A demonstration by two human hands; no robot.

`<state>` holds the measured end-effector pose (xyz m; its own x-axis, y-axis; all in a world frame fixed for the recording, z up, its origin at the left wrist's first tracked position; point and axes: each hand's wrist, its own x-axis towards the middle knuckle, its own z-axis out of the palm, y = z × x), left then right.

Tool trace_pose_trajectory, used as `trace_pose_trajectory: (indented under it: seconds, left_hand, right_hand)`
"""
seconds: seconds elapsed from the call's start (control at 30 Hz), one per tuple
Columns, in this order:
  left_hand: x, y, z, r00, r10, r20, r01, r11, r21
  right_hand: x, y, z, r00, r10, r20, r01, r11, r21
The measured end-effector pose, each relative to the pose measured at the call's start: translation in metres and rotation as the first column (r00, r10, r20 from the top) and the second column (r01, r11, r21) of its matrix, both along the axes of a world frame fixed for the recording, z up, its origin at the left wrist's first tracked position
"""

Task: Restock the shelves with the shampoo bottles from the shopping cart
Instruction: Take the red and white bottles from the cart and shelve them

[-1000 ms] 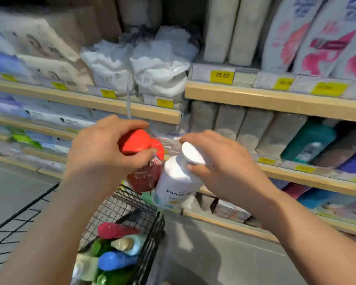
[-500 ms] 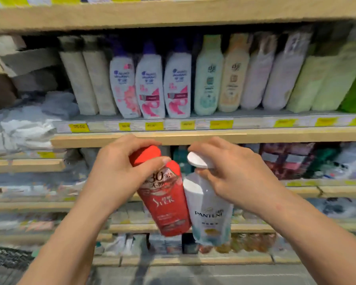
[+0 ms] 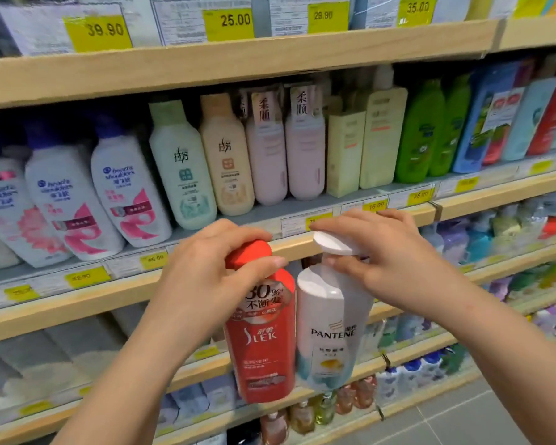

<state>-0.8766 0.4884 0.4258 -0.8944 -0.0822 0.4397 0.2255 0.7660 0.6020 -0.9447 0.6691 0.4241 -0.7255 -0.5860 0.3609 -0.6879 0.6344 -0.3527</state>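
Hanging by their caps in front of the shelves, the red bottle [image 3: 264, 335] and white bottle [image 3: 329, 329] sit side by side, touching or nearly so. The left hand [image 3: 212, 277] curls round the red cap; the right hand [image 3: 385, 255] pinches the white cap between thumb and fingers. Both caps sit level with the wooden shelf edge [image 3: 299, 244], just below its price tags [image 3: 376, 205]. Above that edge, standing bottles crowd the shelf, with a narrow bare strip along its front.

Lower-shelf bottles [image 3: 344, 403] blurred, labels unreadable.
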Motion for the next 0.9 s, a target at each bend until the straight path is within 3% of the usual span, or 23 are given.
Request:
trace_pose_trajectory:
  seconds: [0.27,0.4,0.6,0.9]
  left_hand:
    - [-0.094,0.041,0.024,0.976,-0.206,-0.073,0.201,0.977,-0.071]
    - [-0.141,0.075,0.032,0.951,-0.288,-0.111,0.279,0.956,-0.089]
    - [-0.193,0.134,0.043,0.934,-0.332,-0.135,0.318,0.941,-0.116]
    - [-0.247,0.246,0.047,0.951,-0.249,-0.186,0.248,0.968,-0.026]
  right_hand:
    - [-0.076,0.051,0.028,0.998,-0.052,-0.026,0.053,0.998,0.045]
    - [-0.11,0.088,0.032,0.992,-0.112,-0.049,0.111,0.994,-0.019]
    - [-0.153,0.147,0.039,0.983,-0.173,-0.064,0.169,0.983,-0.066]
    - [-0.226,0.261,0.046,0.999,-0.002,-0.05,-0.001,0.998,-0.065]
